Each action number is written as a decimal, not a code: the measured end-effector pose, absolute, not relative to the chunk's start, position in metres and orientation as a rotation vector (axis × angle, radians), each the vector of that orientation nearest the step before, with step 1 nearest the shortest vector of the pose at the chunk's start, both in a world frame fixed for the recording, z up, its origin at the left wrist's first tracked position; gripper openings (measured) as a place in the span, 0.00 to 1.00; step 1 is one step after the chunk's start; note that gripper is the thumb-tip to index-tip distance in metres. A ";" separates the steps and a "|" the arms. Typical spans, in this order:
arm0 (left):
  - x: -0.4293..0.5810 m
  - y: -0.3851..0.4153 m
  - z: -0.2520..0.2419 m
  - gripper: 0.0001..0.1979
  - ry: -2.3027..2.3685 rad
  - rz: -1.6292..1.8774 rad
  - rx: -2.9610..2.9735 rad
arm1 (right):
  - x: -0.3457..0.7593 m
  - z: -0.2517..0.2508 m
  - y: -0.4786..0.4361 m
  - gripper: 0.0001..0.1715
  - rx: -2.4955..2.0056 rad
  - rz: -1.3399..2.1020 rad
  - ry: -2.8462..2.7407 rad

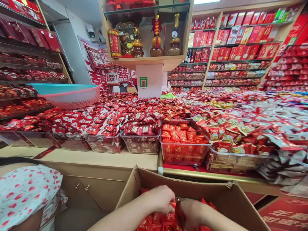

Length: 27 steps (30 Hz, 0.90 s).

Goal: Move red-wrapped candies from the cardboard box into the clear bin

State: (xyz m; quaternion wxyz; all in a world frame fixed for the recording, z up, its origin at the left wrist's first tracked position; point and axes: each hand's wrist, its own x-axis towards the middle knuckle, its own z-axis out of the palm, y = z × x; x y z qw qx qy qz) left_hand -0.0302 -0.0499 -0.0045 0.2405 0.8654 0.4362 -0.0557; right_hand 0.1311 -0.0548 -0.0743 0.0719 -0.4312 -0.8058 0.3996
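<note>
**Red shiny wrapped packets (166, 221), loose**

They fill the open brown cardboard box (216, 195) below the beige bench (96, 160). They are likely light, crinkly and slippery, best pinched in a bunch by their edges. Left hand (161, 199) is curled closed over several; right hand (192, 213) digs in beside it, fingers hidden, grip unclear.

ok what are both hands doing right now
left hand: closed on red packets in the cardboard box
right hand: among the red packets, grip cannot be told
</note>
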 end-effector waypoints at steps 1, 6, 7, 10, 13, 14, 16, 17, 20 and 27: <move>-0.032 -0.049 0.004 0.08 1.169 -0.020 2.308 | 0.134 -0.056 -0.054 0.15 -1.243 1.383 -2.400; -0.038 -0.040 0.035 0.13 1.129 0.658 1.975 | 0.144 0.016 -0.052 0.18 -0.976 1.903 -1.884; -0.038 -0.039 0.038 0.14 1.145 0.753 1.891 | 0.145 0.022 -0.052 0.18 -0.989 1.863 -1.794; -0.039 -0.034 0.038 0.16 1.181 0.899 1.669 | 0.144 0.026 -0.049 0.19 -1.025 1.750 -1.598; -0.039 -0.031 0.033 0.15 1.219 0.956 1.692 | 0.142 0.020 -0.046 0.20 -1.001 1.737 -1.521; -0.039 -0.031 0.032 0.14 1.233 0.969 1.736 | 0.141 0.018 -0.046 0.20 -1.000 1.734 -1.505; -0.039 -0.031 0.031 0.14 1.254 0.989 1.827 | 0.138 0.014 -0.046 0.19 -1.010 1.716 -1.483; -0.039 -0.031 0.032 0.13 1.253 0.991 1.869 | 0.136 0.012 -0.047 0.19 -1.021 1.702 -1.485; -0.038 -0.031 0.033 0.14 1.214 0.971 1.921 | 0.133 0.010 -0.048 0.20 -1.040 1.695 -1.504; -0.038 -0.031 0.034 0.18 1.096 1.023 1.494 | 0.134 0.017 -0.051 0.19 -0.930 1.652 -1.495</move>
